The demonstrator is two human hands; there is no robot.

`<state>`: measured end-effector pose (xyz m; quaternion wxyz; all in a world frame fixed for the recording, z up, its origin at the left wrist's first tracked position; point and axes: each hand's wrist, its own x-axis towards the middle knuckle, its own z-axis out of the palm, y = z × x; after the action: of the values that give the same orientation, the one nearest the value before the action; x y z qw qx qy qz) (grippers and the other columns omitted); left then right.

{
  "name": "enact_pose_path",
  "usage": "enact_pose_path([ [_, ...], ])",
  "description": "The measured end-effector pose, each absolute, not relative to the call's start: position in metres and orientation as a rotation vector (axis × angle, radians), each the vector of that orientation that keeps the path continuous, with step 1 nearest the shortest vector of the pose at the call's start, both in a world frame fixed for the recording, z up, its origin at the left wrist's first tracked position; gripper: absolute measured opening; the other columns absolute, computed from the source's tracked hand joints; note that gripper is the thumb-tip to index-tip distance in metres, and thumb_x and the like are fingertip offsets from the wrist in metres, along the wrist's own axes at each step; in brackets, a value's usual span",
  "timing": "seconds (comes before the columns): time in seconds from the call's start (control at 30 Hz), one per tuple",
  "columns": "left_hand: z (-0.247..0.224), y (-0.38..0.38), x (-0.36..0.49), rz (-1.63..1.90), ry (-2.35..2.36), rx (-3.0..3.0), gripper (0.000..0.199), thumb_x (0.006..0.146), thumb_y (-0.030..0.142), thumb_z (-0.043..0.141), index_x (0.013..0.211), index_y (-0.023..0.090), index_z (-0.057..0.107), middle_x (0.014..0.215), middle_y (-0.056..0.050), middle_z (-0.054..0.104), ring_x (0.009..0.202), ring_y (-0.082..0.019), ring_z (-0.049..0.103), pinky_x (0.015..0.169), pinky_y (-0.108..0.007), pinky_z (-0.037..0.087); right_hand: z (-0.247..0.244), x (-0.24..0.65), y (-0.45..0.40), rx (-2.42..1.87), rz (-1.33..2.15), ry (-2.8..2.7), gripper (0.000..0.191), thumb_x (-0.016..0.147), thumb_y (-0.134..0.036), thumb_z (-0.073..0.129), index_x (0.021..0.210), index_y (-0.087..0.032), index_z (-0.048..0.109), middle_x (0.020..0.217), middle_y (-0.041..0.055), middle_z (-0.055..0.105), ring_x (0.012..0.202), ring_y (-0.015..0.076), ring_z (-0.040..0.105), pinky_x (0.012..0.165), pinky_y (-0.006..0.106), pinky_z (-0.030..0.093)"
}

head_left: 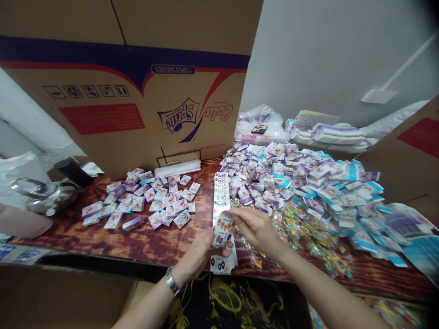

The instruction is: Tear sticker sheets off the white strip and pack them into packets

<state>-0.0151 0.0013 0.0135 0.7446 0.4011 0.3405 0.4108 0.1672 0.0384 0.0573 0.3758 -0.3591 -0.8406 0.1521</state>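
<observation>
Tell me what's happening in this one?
A person's left hand, with a silver metal watch at the wrist, holds white paper strips printed with small coloured shapes, and the right hand pinches them too. On the reddish-brown wood-grained table, small white, purple and blue cardboard boxes lie left of the strips. A bigger heap of similar boxes lies right, behind clear packets of multicoloured pieces.

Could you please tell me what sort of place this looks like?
Probably a small hand-packing workspace, judging by the heap of small printed boxes, the colourful packets beside it and the large carton at the back.
</observation>
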Motion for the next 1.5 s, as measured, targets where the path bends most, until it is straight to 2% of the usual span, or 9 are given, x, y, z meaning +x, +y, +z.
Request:
enact_pose_path([
  [0.1,0.019,0.002,-0.018,0.808,0.808,1.133,0.039,0.077,0.049,0.061,0.096,0.015,0.062,0.081,-0.006,0.064,0.070,-0.017,0.058,0.066,-0.029,0.047,0.051,0.163,0.050,-0.981,0.359,-2.106,0.024,0.091,-0.019,0.046,0.110,-0.017,0.060,0.098,0.0071,0.070,0.086,0.0161,0.066,0.074,0.029,0.053],
  [0.23,0.022,0.006,-0.016,0.853,0.953,1.274,0.030,0.085,0.042,0.052,0.085,0.015,0.065,0.082,-0.004,0.064,0.078,-0.018,0.055,0.073,-0.029,0.043,0.049,0.160,0.048,-0.906,0.228,-2.078,0.024,0.090,-0.015,0.048,0.112,-0.017,0.058,0.097,0.0072,0.069,0.087,0.0153,0.065,0.076,0.029,0.053],
  [0.57,0.012,0.006,0.003,1.176,0.763,0.549,0.027,0.066,0.019,0.073,0.092,0.015,0.066,0.084,-0.004,0.068,0.070,-0.013,0.060,0.065,-0.022,0.045,0.031,0.157,0.016,-0.701,-0.336,-2.496,0.030,0.091,-0.014,0.041,0.115,-0.009,0.057,0.105,0.0126,0.065,0.098,0.0227,0.057,0.086,0.040,0.047],
  [0.7,0.022,0.006,-0.004,1.099,0.698,0.384,0.025,0.074,0.033,0.066,0.090,0.014,0.067,0.087,-0.007,0.069,0.077,-0.017,0.062,0.069,-0.026,0.047,0.023,0.160,0.019,-0.694,-0.420,-2.531,0.031,0.090,-0.015,0.044,0.118,-0.010,0.056,0.110,0.0127,0.063,0.102,0.0251,0.055,0.088,0.043,0.044],
  [0.93,0.017,0.007,-0.008,1.111,0.809,0.664,0.027,0.076,0.032,0.068,0.095,0.013,0.067,0.090,-0.007,0.069,0.082,-0.017,0.061,0.076,-0.027,0.047,0.026,0.160,0.021,-0.822,0.193,-2.468,0.020,0.091,-0.016,0.044,0.106,-0.016,0.059,0.085,0.0072,0.063,0.083,0.0180,0.055,0.074,0.030,0.047],
  [1.1,0.018,0.005,-0.013,1.004,0.815,0.851,0.033,0.081,0.040,0.060,0.101,0.013,0.066,0.097,-0.009,0.067,0.087,-0.020,0.061,0.080,-0.032,0.047,0.034,0.162,0.030,-1.018,0.640,-2.191,0.015,0.088,-0.022,0.053,0.102,-0.019,0.058,0.093,0.0059,0.054,0.085,0.0155,0.053,0.074,0.027,0.046],
  [1.23,0.011,0.003,-0.015,0.937,0.955,1.177,0.033,0.082,0.034,0.059,0.110,0.018,0.057,0.100,-0.008,0.066,0.084,-0.020,0.063,0.079,-0.031,0.048,0.032,0.162,0.036,-1.085,0.748,-2.180,0.024,0.086,-0.026,0.058,0.109,-0.021,0.055,0.095,0.0045,0.057,0.083,0.0152,0.055,0.072,0.027,0.044],
  [1.33,0.000,0.002,-0.015,0.979,1.080,1.339,0.030,0.088,0.034,0.050,0.114,0.020,0.046,0.099,-0.008,0.066,0.079,-0.019,0.065,0.074,-0.031,0.048,0.026,0.160,0.034,-1.070,0.711,-2.244,0.013,0.090,-0.027,0.052,0.096,-0.019,0.061,0.085,0.0028,0.059,0.080,0.0143,0.055,0.070,0.024,0.042],
  [1.5,-0.006,0.003,-0.011,0.958,1.318,1.674,0.019,0.087,0.027,0.048,0.105,0.021,0.049,0.087,-0.006,0.065,0.075,-0.021,0.063,0.067,-0.030,0.044,0.015,0.154,0.025,-1.151,0.421,-2.282,0.023,0.092,-0.025,0.042,0.082,-0.016,0.060,0.076,0.0043,0.053,0.070,0.0151,0.051,0.062,0.024,0.040],
])
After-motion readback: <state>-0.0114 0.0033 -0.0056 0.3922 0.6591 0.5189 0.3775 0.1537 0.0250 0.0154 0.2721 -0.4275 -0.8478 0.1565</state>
